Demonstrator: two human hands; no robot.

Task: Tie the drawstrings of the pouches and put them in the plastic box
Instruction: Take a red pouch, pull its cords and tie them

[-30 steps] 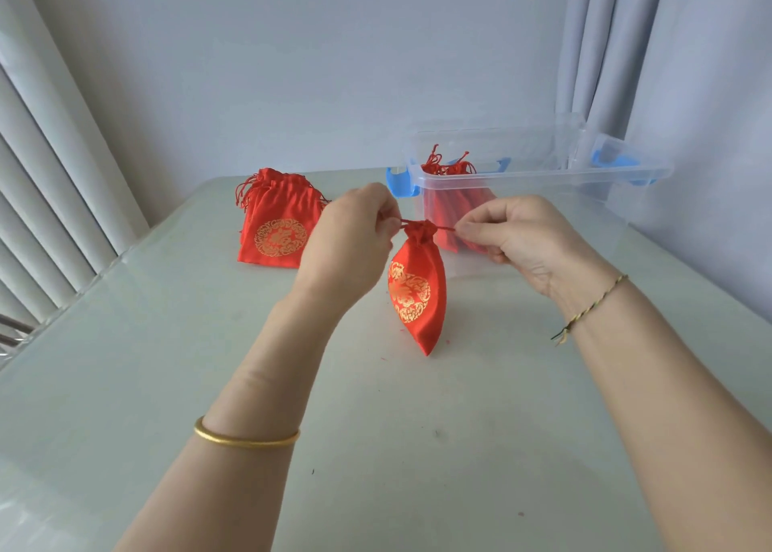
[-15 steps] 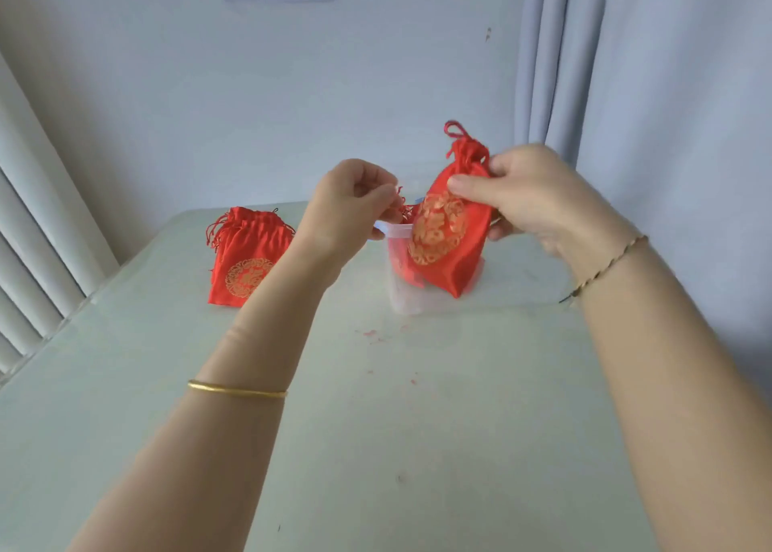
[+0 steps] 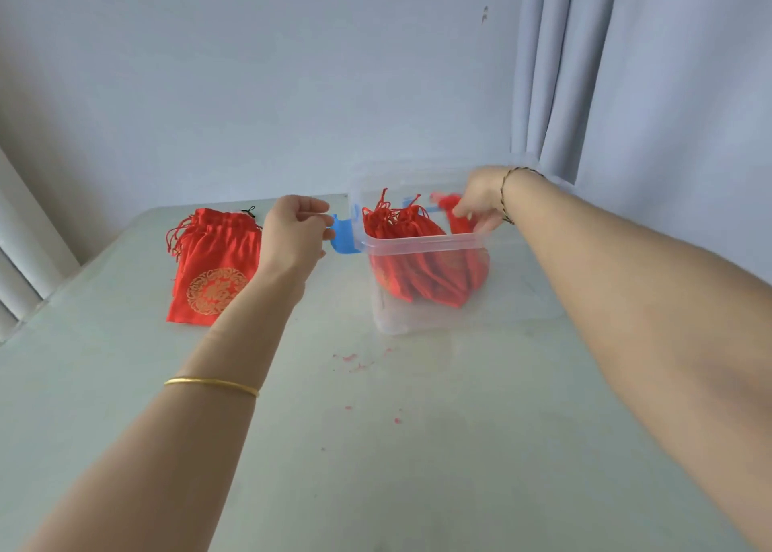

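Note:
A clear plastic box [image 3: 426, 321] with blue side clips stands on the table, with several tied red pouches [image 3: 413, 254] leaning inside it. My right hand [image 3: 480, 200] reaches over the box's far rim and grips the gathered top of a red pouch [image 3: 457, 221] that hangs inside the box. My left hand [image 3: 294, 234] hovers beside the box's left blue clip [image 3: 344, 234], fingers loosely curled and holding nothing. A stack of flat red pouches with gold emblems [image 3: 213, 267] lies to the left, drawstrings loose.
The pale table [image 3: 376, 447] carries small red lint specks [image 3: 351, 358] in front of the box. A wall stands behind, a grey curtain [image 3: 585, 70] hangs at the right, and window blinds [image 3: 16, 267] run along the left edge.
My right hand has carried the tied pouch from in front of me into the box. My left hand let go of the drawstring and moved down left beside the blue clip.

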